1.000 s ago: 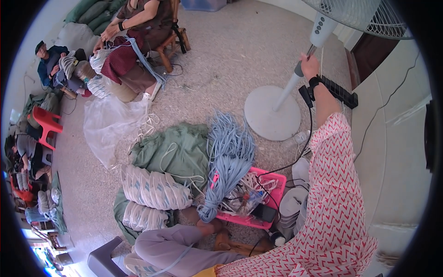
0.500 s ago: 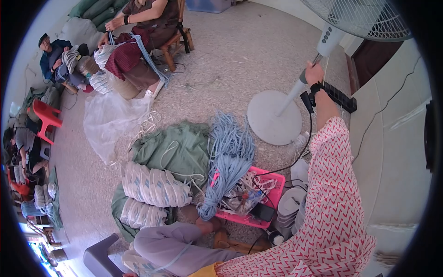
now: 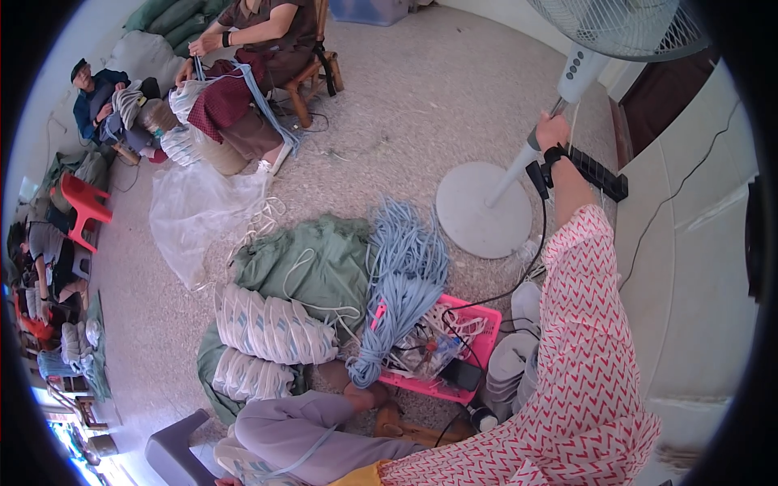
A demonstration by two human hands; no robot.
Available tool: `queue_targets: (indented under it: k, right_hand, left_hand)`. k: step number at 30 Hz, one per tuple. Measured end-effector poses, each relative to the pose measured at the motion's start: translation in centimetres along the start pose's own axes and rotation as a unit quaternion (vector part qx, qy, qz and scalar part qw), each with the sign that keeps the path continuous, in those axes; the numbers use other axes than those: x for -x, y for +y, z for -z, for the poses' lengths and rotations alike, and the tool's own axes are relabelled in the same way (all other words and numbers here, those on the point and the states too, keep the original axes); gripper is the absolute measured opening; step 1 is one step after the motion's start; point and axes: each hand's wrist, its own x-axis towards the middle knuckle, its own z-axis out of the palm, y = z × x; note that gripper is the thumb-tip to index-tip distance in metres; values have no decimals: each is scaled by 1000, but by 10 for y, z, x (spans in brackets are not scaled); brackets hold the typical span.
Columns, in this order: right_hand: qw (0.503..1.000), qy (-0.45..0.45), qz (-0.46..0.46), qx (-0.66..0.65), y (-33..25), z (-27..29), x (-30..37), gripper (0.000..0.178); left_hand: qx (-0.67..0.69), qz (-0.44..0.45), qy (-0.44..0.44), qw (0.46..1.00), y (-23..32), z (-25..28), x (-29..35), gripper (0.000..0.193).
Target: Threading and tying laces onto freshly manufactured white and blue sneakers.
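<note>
From where I'm stood, the R hand (image 3: 554, 130) is wrapped round the pole of a standing fan (image 3: 572, 73), just above its grey collar, clamped on AFAICT. L hand (image 3: 229, 481): just a sliver at the bottom, can't tell if it's gripping anything. Fan's on the floor (image 3: 365, 89), nr its R edge by the pale wall (image 3: 689, 235). Prob. top-heavy: bulky caged head vs. slim pole, tho the round white base is likely the weighty bit. Pole's stiff & smooth, maybe slippery bare-handed; cage wires look thin, prob. bend easily. So best hold = the pole, approx. mid-height, not the cage.

Floor's hard & speckled, prob. level. Between base & the wearer's knees: pink basket (image 3: 425, 389) w/ odds & ends, blue cord bundle (image 3: 409, 243) across its L side, then green cloth (image 3: 324, 267) & white striped bundles (image 3: 275, 328). Toward the floor's L edge, a red plastic seat (image 3: 81, 206); at the far side a co-worker (image 3: 279, 32) on a wooden chair (image 3: 304, 99), handling blue cord.
</note>
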Motion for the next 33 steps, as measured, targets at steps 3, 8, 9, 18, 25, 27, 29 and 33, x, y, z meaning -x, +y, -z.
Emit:
queue_targets:
  k: [3, 8, 9, 18, 25, 27, 29, 33]
  right_hand:
    - [999, -25, -40, 0, -7, 6, 2, 40]
    - [998, -26, -64, -16, -12, 10, 4, 39]
    - [998, -21, -65, -14, -7, 11, 4, 39]
    - [999, -17, -44, 3, -9, 12, 16, 41]
    - [999, 4, -34, -5, 49, 32, -16, 44]
    - [999, -23, 7, -38, 1, -5, 10, 46]
    - [997, 10, 33, -75, 29, 2, 43, 43]
    - [999, 8, -15, -38, 42, -7, 94, 44]
  left_hand:
    - [-1, -5, 3, 1000, 5, -3, 3, 19]
    - [-2, -15, 6, 1000, -13, 9, -1, 19]
    - [-1, -20, 3, 1000, -16, 9, -4, 20]
    - [-15, -33, 15, 999, -32, 20, 5, 20]
    - [-7, -59, 4, 998, -39, 8, -17, 20]
    - [-6, -28, 36, 999, -57, 15, 11, 20]
    - [-18, -41, 29, 999, -35, 14, 4, 20]
    - [-5, -45, 41, 998, -41, 18, -1, 20]
